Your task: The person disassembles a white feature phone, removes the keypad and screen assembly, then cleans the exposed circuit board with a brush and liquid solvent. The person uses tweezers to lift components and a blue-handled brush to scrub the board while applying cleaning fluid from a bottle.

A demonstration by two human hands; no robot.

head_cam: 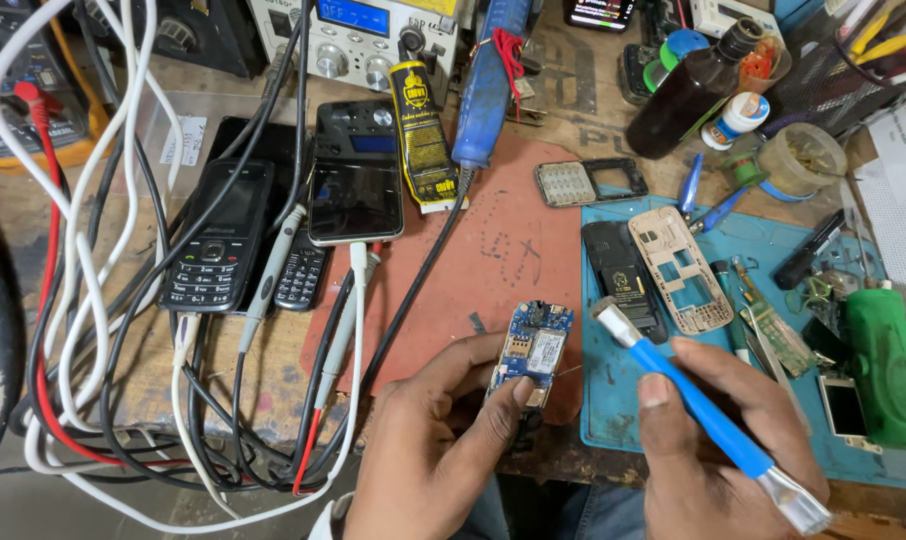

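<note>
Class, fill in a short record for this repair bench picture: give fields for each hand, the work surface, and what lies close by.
Left hand: holds a small blue circuit board upright by its lower end
Right hand: grips a blue-handled brush, bristles pointing toward the board
Surface: red mat beside a blue mat
Nearby: black phone back cover, beige phone frame, green cylinder
Left side: black keypad phone among tangled cables

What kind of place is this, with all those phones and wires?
Probably a phone repair bench. The left hand holds a bare blue circuit board, the right hand a blue-handled brush, and opened phone shells lie nearby.
</note>
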